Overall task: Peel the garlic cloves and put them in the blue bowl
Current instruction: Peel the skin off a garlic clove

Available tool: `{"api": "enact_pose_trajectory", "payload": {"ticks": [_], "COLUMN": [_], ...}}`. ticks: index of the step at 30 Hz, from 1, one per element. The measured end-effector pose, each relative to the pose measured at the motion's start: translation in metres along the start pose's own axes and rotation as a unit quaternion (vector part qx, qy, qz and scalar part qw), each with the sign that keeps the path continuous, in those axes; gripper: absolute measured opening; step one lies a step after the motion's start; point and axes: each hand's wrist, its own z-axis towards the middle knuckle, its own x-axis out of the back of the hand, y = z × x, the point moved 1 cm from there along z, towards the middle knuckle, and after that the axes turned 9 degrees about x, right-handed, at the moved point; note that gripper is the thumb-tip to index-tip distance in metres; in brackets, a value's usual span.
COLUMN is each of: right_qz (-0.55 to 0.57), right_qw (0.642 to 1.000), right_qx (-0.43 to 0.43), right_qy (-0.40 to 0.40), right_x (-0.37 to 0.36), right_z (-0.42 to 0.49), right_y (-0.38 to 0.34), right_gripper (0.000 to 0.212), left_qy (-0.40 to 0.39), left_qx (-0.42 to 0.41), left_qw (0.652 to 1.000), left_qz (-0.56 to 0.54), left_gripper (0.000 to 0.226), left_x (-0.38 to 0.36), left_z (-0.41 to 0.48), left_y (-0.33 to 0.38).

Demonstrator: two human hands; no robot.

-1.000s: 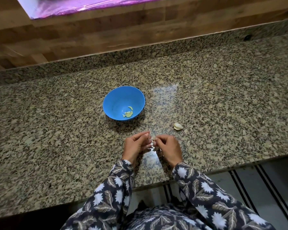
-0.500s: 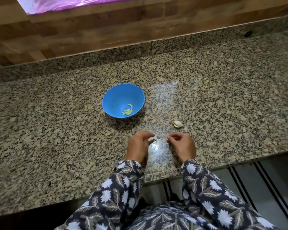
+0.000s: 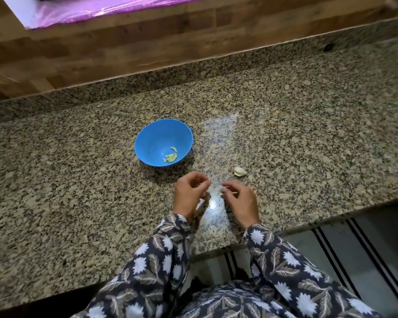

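The blue bowl (image 3: 147,138) on the desk (image 3: 78,180) holds a few peeled cloves (image 3: 170,157), so part of the job looks done. The left hand (image 3: 190,196) curls its fingers, tips together, on what cannot be told; the right hand (image 3: 239,201) pinches a small pale piece (image 3: 224,190) in its fingers. One unpeeled clove (image 3: 240,172) lies on the desk just beyond, left to peel and drop in

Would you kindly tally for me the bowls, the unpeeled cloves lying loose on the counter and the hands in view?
Bowls: 1, the blue bowl
Loose unpeeled cloves: 1, the pale clove right of the bowl
Hands: 2, the left hand and the right hand
Total: 4
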Motion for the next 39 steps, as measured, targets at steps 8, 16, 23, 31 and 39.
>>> {"api": "enact_pose_trajectory", "payload": {"ticks": [8, 16, 23, 31, 39], "right_qz": [0.091, 0.138, 0.253, 0.293, 0.308], "right_qw": [0.994, 0.988, 0.959, 0.951, 0.946], "right_qx": [0.021, 0.001, 0.039, -0.055, -0.088], "right_qy": [-0.048, -0.066, -0.121, -0.077, -0.050], "right_x": [-0.014, -0.024, -0.030, -0.024, -0.019], "right_z": [0.001, 0.003, 0.001, 0.003, 0.005], "right_y": [-0.011, -0.008, -0.016, -0.012, -0.011], "right_gripper": [0.024, 0.021, 0.015, 0.008, 0.004], "left_qy": [0.051, 0.044, -0.033, -0.061, 0.032], "left_qx": [0.120, 0.156, 0.192, 0.191, 0.005], "left_qw": [0.985, 0.967, 0.942, 0.944, 0.999], "left_qz": [-0.117, -0.199, -0.272, -0.262, 0.014], "left_gripper": [0.011, 0.013, 0.011, 0.021, 0.022], "left_x": [0.032, 0.056, 0.024, 0.019, 0.015], "left_z": [-0.009, -0.021, -0.034, -0.032, -0.028], "left_y": [-0.019, -0.020, -0.011, -0.006, -0.009]}}
